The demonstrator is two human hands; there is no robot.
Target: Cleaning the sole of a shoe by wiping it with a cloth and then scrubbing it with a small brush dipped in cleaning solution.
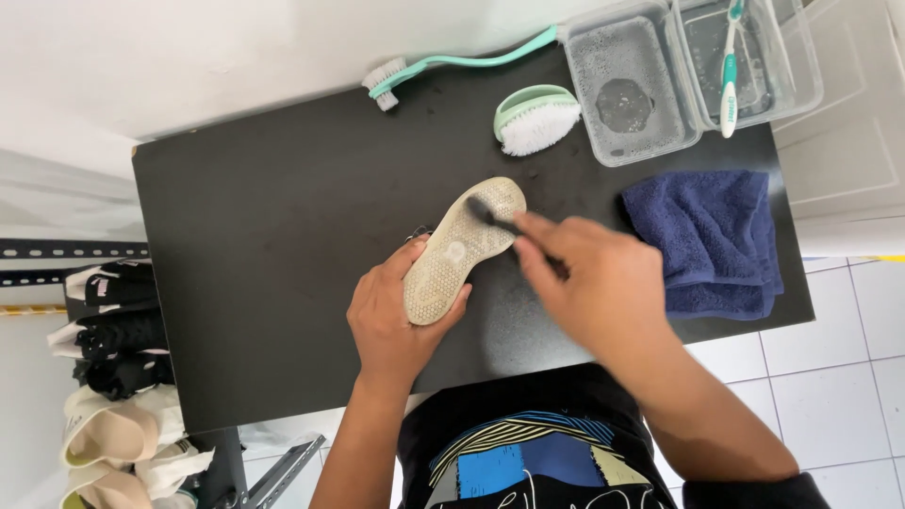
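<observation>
Two hands are busy over the middle of the black bench [283, 236]. The left hand [391, 316] is closed around the heel end of a shoe [462, 247], which is turned with its pale, dirty sole up and points toward 1 o'clock. The right hand [594, 283] is closed on a small dark brush [485, 215], and its bristles touch the sole near the toe. The right hand looks blurred, so it seems to be scrubbing.

To do this step well, I think the left hand should grip the heel firmly and keep the sole flat to the brush, so the shoe does not turn. Short strokes with steady pressure would probably reach the small grooves better than long ones. The toe part carries the brush now; the heel part under the left fingers is covered, so the grip may need to change for that area.

At 12 o'clock from the shoe lies an oval green scrub brush [535, 118], and at 11 o'clock a long green handled brush [452, 64]. At 1 o'clock stand two clear plastic tubs [627, 151], wet inside, and a toothbrush [729, 75] rests across the further one. At 3 o'clock, just beside the right hand, is a folded blue towel [707, 236]. Some shoes [113, 377] sit on a rack at 8 o'clock, below the bench edge.
</observation>
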